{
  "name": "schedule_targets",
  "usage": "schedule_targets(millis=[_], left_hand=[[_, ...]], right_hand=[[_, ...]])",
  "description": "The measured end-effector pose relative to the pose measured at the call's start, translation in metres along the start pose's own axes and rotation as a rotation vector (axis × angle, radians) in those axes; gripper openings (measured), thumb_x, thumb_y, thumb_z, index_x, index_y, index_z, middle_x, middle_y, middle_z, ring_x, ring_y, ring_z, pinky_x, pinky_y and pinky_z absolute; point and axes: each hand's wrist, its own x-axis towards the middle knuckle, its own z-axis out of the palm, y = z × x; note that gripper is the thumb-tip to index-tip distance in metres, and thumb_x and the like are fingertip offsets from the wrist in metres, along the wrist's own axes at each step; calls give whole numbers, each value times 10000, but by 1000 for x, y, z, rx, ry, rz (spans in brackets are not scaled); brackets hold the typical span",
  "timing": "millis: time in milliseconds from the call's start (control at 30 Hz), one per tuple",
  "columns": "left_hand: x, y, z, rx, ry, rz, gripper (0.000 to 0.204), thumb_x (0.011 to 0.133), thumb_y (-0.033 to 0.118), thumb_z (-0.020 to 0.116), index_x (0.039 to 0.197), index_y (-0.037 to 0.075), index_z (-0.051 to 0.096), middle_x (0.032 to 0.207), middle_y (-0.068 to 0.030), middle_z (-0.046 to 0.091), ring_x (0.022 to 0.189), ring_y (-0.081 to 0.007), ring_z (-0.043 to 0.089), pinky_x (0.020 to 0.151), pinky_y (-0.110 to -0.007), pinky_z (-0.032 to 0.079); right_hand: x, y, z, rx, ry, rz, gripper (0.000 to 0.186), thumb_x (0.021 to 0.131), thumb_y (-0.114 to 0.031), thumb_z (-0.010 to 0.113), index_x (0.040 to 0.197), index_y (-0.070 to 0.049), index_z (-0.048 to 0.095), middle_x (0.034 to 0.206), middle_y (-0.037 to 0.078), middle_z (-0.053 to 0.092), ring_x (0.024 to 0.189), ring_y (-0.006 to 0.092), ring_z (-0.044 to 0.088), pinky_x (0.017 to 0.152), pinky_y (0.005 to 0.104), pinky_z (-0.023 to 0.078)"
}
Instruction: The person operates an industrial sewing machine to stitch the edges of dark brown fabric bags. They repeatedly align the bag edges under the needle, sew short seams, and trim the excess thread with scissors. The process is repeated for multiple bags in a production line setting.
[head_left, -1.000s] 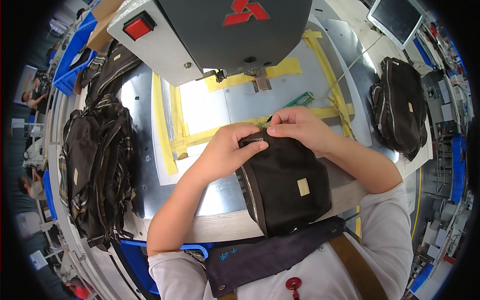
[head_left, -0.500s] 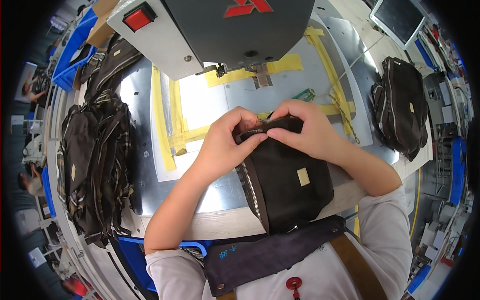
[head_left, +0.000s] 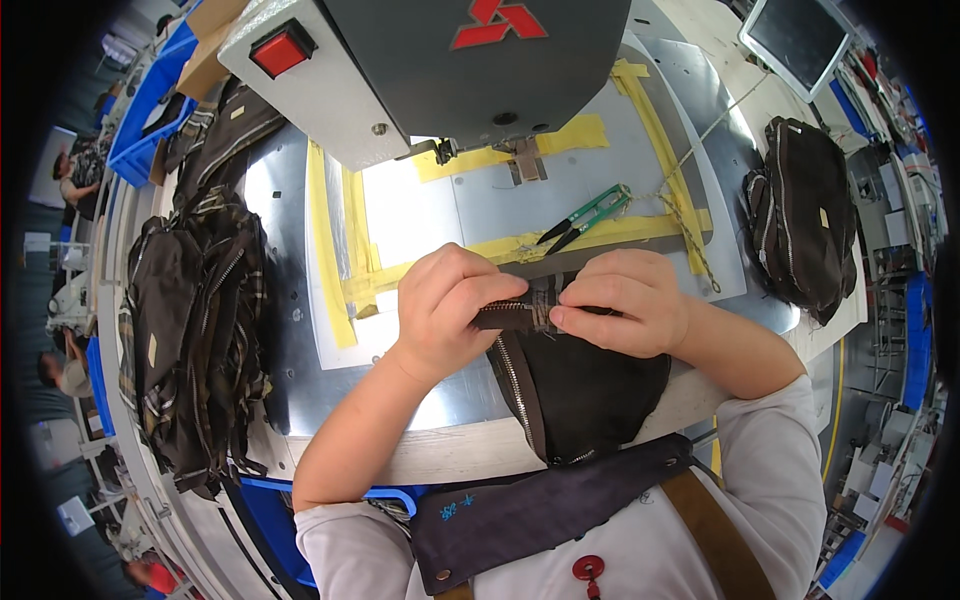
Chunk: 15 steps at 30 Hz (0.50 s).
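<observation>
A black fabric bag piece (head_left: 600,390) with a metal zipper along its left side lies over the table's near edge. My left hand (head_left: 448,305) pinches the left part of its zippered top edge, where a short row of zipper teeth shows. Close beside it, my right hand (head_left: 625,303) grips the same edge, thumb and fingers closed near a small strap-like tab (head_left: 543,303). The exact fold under the fingers is hidden. Just beyond the hands lie green-handled thread snips (head_left: 590,217), tied to a cord.
A sewing machine head (head_left: 460,70) with a red switch overhangs the taped metal plate (head_left: 480,200). Stacked black bags (head_left: 190,340) sit at the left, and another black bag pile (head_left: 808,220) at the right. A monitor (head_left: 797,42) stands at the far right.
Both hands have come nearer to me and turned the bag's zippered edge, so the tab shows between them. The bag's front label is now out of sight, and the snips are fully uncovered.
</observation>
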Motion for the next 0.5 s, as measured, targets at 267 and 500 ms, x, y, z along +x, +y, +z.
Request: schedule_targets(millis=[267, 500], left_hand=[[5, -3, -4, -387, -379, -595, 174, 752, 36, 761, 867, 5, 634, 795, -44, 507, 679, -147, 494, 588, -258, 399], [7, -5, -4, -505, -533, -782, 174, 807, 86, 742, 840, -5, 597, 787, -16, 477, 675, -101, 422, 610, -243, 360]], right_hand=[[5, -6, 6, 489, -84, 1043, 168, 841, -156, 720, 839, -17, 627, 745, 35, 615, 659, 119, 571, 585, 243, 447], [2, 3, 5, 848, -125, 1289, 154, 902, -149, 674, 857, -20, 604, 796, -15, 610, 734, 34, 540, 659, 213, 440]])
